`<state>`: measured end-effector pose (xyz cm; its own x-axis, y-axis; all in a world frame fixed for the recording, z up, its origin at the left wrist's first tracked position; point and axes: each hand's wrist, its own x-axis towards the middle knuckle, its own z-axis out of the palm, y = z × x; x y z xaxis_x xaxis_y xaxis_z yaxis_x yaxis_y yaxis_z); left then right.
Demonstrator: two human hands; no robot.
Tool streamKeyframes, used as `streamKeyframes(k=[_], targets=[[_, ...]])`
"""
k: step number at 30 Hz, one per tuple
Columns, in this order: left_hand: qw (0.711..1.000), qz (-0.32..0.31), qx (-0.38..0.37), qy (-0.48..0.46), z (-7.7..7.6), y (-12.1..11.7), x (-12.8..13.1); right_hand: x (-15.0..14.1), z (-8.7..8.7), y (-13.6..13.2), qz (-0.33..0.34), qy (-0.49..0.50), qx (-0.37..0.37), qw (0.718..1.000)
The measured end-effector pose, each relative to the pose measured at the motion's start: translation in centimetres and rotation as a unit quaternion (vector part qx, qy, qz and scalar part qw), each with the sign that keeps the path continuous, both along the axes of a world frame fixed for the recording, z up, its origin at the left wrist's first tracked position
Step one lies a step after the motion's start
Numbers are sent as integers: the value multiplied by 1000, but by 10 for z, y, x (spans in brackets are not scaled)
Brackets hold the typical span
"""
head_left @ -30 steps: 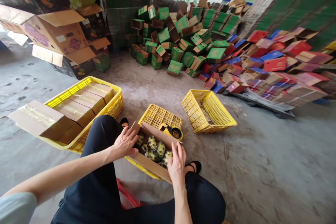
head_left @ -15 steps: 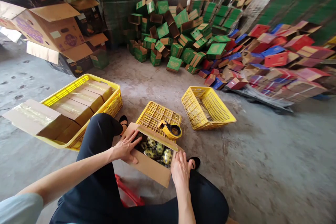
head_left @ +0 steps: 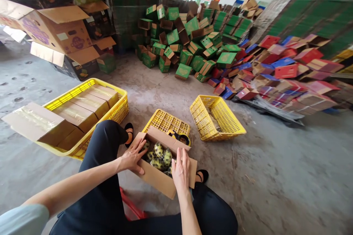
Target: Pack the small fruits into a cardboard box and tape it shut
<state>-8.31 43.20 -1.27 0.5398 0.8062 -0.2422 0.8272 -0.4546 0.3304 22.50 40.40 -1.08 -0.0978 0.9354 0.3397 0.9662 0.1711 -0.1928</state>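
Observation:
An open cardboard box (head_left: 157, 181) sits between my knees, flaps folded out. Inside lie several rounded yellow-green, dark-spotted pieces (head_left: 158, 149) in clear plastic; I cannot tell their kind. My left hand (head_left: 132, 158) rests on the box's left end, fingers spread across the flap and rim. At the right end, my right hand (head_left: 180, 169) reaches over the opening with fingers stretched out, touching or just above the pieces there. Its palm hides part of the contents. Behind the far flap, a yellow-and-black tape dispenser (head_left: 180, 137) lies on an upturned yellow crate (head_left: 162, 120).
To the left, a yellow crate (head_left: 123, 108) holds several taped cardboard boxes (head_left: 88, 104). Another yellow crate (head_left: 217, 117) stands at right on the concrete floor. Heaps of green boxes (head_left: 183, 71) and red-and-blue boxes (head_left: 286, 70) lie behind; large cartons (head_left: 63, 31) are stacked at left.
My right hand has moved from the box's right end inward over the opening. The far flap now stands higher, and the right flap is folded outward. My left hand stays in place.

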Motion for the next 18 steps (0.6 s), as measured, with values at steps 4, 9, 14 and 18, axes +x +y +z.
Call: streamKeyframes(k=[4, 9, 14, 18], targets=[[999, 6, 29, -14, -3, -2, 0, 3, 5, 12, -36, -61, -83, 994], [999, 11, 37, -32, -7, -3, 1, 7, 20, 32, -48, -66, -168, 982], [999, 21, 16, -46, -8, 0, 1, 11, 30, 48, -49, -70, -211, 974], [998, 25, 12, -60, -9, 3, 1, 12, 26, 47, -53, -70, -177, 980]])
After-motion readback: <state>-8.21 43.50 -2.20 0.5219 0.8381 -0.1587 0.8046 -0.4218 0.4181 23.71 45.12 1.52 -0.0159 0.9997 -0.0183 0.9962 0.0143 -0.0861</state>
